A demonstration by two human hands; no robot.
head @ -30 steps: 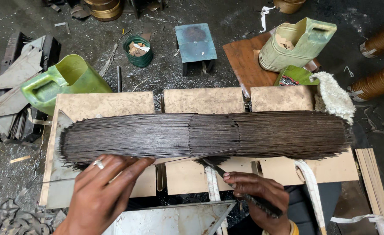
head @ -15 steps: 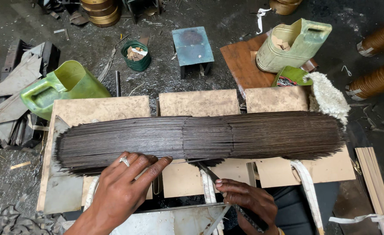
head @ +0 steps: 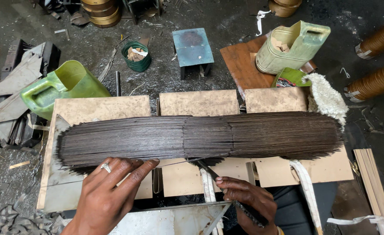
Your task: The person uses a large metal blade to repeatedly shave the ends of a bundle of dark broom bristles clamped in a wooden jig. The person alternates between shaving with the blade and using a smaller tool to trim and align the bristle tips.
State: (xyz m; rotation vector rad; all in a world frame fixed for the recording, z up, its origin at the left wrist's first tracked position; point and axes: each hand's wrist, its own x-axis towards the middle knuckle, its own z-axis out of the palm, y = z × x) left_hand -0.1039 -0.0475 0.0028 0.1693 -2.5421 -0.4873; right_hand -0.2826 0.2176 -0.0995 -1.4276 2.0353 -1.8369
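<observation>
Your left hand [head: 107, 193] lies flat against the near edge of the long dark stack of thin metal strips [head: 198, 138], fingers [head: 133, 170] spread and pressing the left part of it. The stack rests lengthwise on tan wooden boards [head: 198, 102] set over the floor, with a slight waist at its middle.

Your right hand [head: 246, 202] is closed around a slim dark rod-like tool [head: 227, 196], fingers wrapped tight; its tip points up into the stack's underside near the centre. A thin wire [head: 179, 162] runs from your left fingertips toward that tip.

Handling judgement: each strip looks stiff but thin, with sharp edges; the whole stack is probably heavy and loose, apt to fan or slide sideways. Best held from both ends or pressed flat on the face, not lifted by a few strips.

Nearby: a green cut-open plastic jug [head: 63, 89] at left, a pale green plastic jug [head: 292, 48] at upper right, a small blue metal stool [head: 193, 48].
</observation>
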